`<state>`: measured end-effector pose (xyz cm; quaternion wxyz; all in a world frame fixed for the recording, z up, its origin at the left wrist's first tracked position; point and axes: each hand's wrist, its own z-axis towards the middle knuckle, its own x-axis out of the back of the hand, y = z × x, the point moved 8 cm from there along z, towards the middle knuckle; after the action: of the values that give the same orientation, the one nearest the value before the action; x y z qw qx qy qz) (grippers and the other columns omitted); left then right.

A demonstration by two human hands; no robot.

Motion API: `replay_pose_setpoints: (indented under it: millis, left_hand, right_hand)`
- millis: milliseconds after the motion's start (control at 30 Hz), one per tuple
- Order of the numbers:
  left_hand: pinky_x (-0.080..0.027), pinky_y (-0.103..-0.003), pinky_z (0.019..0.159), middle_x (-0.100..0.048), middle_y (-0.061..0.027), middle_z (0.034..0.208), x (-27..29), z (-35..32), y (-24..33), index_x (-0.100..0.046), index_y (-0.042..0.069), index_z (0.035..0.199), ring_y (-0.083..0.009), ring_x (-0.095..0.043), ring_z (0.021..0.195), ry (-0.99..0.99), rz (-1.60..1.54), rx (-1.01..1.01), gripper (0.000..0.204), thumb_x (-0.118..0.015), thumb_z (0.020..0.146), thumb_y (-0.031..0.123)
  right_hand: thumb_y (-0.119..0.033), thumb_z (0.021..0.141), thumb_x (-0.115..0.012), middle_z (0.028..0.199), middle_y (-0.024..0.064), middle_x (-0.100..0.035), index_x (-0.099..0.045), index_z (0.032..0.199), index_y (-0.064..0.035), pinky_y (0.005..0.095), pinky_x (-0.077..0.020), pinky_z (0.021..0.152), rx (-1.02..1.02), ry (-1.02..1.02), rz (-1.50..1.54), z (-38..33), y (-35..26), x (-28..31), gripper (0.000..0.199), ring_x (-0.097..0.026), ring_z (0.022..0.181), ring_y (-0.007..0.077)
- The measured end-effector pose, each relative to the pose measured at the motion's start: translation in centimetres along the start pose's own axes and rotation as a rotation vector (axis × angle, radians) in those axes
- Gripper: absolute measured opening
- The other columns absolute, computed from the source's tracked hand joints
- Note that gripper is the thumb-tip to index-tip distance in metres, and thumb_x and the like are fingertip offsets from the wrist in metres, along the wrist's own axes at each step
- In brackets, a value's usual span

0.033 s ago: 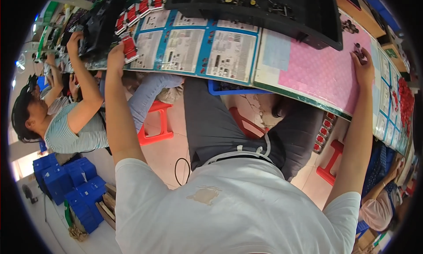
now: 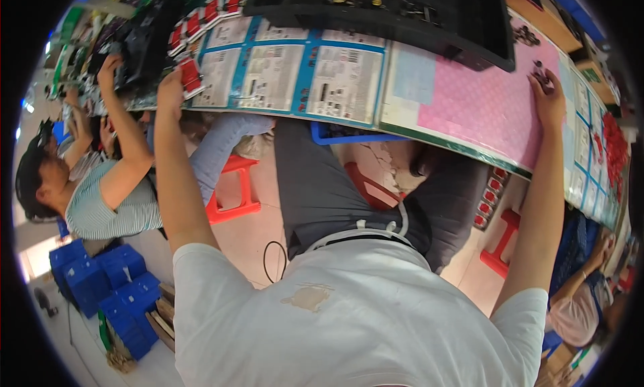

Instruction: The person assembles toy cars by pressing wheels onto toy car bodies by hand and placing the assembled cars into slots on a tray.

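My left hand (image 2: 170, 90) is at the table's near edge on the left, closed on the side of a red and white part (image 2: 191, 78). More of these red and white parts (image 2: 201, 19) stand in a bent row just beyond it. Far to the right, my right hand (image 2: 551, 104) reaches over the end of a pink sheet (image 2: 483, 105). Its fingers close on small dark parts (image 2: 541, 77), too small to make out exactly. Another cluster of dark rounded parts (image 2: 526, 35) lies further back.
A big black tray (image 2: 463, 48) with small metal pieces spans the table's back. Printed sheets (image 2: 268, 78) cover the left tabletop. A red pile (image 2: 612, 142) lies far right. Below the edge are a blue bin (image 2: 335, 137) and red stools (image 2: 235, 186). A co-worker (image 2: 100, 189) sits at left.
The whole view shifts slightly to the left. Both hands keep nearly the same places on the table, with the same parts in them.
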<state>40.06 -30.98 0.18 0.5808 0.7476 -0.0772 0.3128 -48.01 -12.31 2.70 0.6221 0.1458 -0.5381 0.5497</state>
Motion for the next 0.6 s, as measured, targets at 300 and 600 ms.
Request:
replay_pose_setpoints:
  millis: [300, 600]
  left_hand:
    - [-0.048, -0.05, 0.09, -0.06, -0.0266, 0.115, 2.0, -13.6, 8.4, -0.063, -0.002, 0.12, -0.0441, -0.058, 0.105, 0.701, 0.85, -0.849, 0.05, -0.059, 0.096, 0.042]
    - [-0.048, -0.03, 0.07, -0.06, -0.0145, 0.111, -12.9, -24.7, 9.2, -0.062, -0.003, 0.118, -0.0196, -0.058, 0.085, 0.049, 0.313, -0.795, 0.03, -0.062, 0.096, 0.018]
  right_hand:
    - [-0.019, 0.076, -0.082, 0.094, 0.0149, -0.068, -0.07, 0.095, 0.0005, 0.0356, -0.0536, 0.077, 0.181, 0.279, 0.015, -5.2, -3.6, 0.5, 0.029, -0.065, 0.083, 0.0263]
    - [-0.011, 0.079, -0.081, 0.101, 0.0108, -0.067, -0.06, 0.124, -0.0044, 0.0302, -0.0547, 0.079, -0.104, -0.051, 0.536, -12.2, -0.7, 4.7, 0.05, -0.066, 0.091, 0.0176]
